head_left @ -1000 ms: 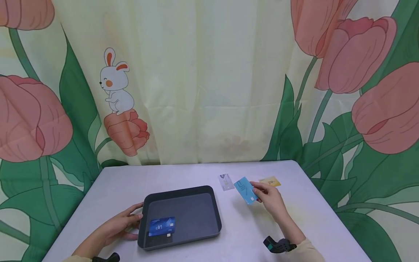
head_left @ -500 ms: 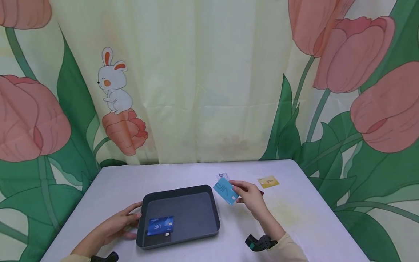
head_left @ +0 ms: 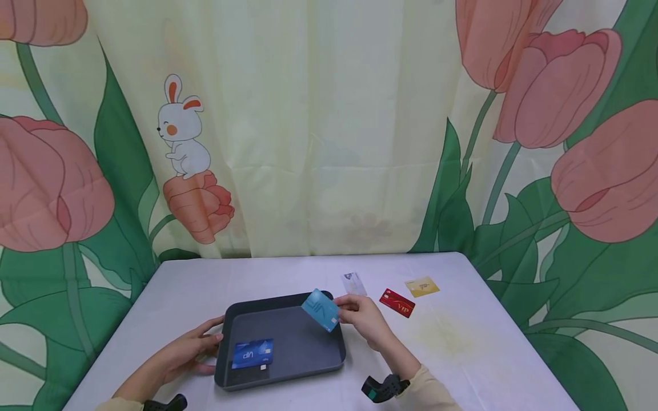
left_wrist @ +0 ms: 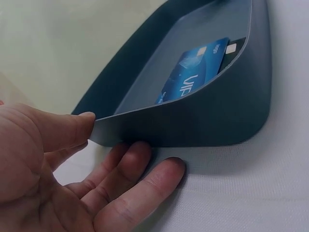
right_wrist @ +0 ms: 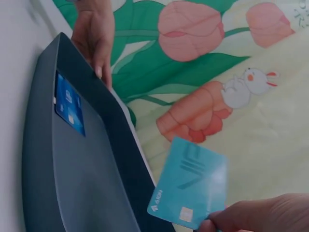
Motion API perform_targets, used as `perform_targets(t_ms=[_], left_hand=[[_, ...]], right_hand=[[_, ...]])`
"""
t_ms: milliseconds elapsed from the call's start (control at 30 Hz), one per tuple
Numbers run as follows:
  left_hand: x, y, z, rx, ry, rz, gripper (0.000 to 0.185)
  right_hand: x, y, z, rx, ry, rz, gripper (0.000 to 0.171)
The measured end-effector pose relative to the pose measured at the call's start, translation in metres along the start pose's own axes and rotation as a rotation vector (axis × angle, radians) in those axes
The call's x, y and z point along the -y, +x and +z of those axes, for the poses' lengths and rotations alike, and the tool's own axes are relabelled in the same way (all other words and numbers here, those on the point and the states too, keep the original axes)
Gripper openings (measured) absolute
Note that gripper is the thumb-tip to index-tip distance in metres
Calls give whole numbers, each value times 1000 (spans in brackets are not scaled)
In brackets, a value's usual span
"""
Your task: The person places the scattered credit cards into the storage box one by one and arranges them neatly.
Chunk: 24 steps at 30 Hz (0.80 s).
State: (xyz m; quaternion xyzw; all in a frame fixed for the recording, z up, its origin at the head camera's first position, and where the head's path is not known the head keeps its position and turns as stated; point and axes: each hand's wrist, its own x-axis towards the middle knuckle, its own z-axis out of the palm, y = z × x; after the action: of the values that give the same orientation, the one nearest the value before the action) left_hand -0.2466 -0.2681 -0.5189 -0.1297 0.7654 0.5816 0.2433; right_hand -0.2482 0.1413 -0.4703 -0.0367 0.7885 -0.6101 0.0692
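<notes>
My right hand point(head_left: 366, 317) pinches a light-blue plastic card point(head_left: 321, 309) over the dark grey tray point(head_left: 336, 328); my left hand point(head_left: 191, 349), fingers spread, seemingly steadies its rim.

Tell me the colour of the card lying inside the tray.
Dark blue card with white lettering, in the dark grey tray; clearest in the head view.

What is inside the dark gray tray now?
One dark blue card lies flat in the tray. At its corner a small dark piece pokes out; what it is cannot be told. The light blue card hangs above the rim.
</notes>
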Motion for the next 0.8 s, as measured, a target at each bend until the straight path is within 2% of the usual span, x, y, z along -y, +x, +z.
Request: perform_targets(t_ms=[200,333,500,633,800], left_hand=[[0,2,0,8,2,-6,64],[0,3,0,9,0,-5,63],[0,3,0,7,-8,8,63],[0,2,0,9,-9,12,63],[1,1,0,10,-13,10,63]], right_hand=[[0,2,14,18,-52,-12,17],[-1,6,23,38,-3,-18,12],[3,10,37,36,91,-2,15],[6,13,48,40,101,16,18],[7,18,59,90,84,21,23]])
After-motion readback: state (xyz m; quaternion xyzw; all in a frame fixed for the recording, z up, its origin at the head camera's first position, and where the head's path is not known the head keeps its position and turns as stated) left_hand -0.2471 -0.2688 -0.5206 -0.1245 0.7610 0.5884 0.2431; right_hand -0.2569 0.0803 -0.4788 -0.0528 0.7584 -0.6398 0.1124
